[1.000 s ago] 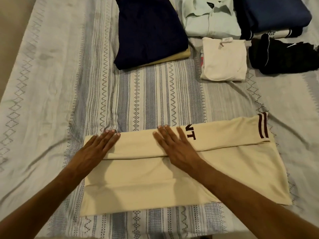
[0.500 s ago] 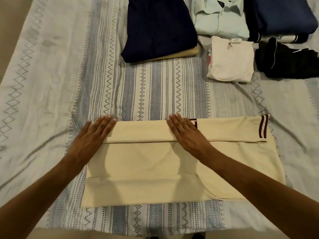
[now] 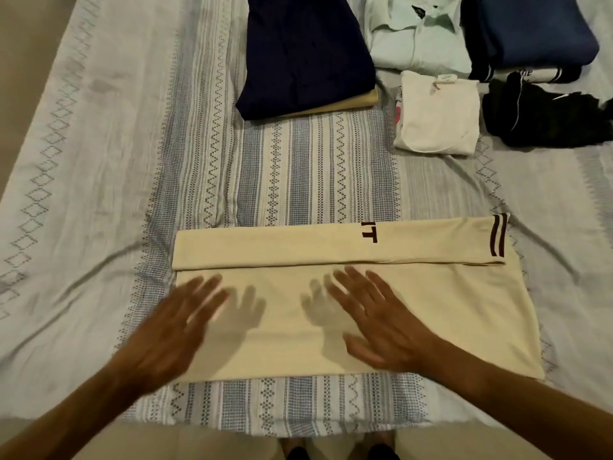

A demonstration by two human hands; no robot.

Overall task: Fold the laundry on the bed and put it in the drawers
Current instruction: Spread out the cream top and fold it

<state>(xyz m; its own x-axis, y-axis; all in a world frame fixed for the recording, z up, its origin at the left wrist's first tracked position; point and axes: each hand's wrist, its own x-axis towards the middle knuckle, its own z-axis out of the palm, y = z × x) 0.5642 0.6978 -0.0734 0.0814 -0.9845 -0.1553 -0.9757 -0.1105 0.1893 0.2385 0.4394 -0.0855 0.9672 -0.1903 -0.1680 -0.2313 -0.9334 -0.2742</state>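
A cream shirt (image 3: 348,313) lies flat on the bed (image 3: 99,161), close to the near edge, folded into a wide rectangle. Its far edge is turned over toward the person as a long band; on that band show dark letters and, at the right end, two dark stripes on a sleeve cuff.

Both hands sit over the near part of the shirt, below the folded band. The left hand (image 3: 172,330) is over the shirt's left side, palm down, fingers straight and slightly spread; it is blurred, so whether it touches the cloth cannot be told. The right hand (image 3: 374,317) is over the middle, palm down, fingers straight and spread, holding nothing. Both cast shadows on the cloth just beside them, and contact with the shirt is unclear here too.

At the far side of the bed lie folded clothes. A navy garment (image 3: 305,51) rests on top of a tan one (image 3: 351,102), of which only an edge shows. To the right is a pale green collared shirt (image 3: 414,38). In front of it, a small white folded piece (image 3: 438,114) with a tag at its far edge. Further right, a blue garment (image 3: 537,31) lies on a piece with striped trim, and a black garment (image 3: 544,114) sits near the right edge, just beside the white one.

The bed cover has grey-blue stripes with zigzag and diamond patterns. No drawer or other container is in view.
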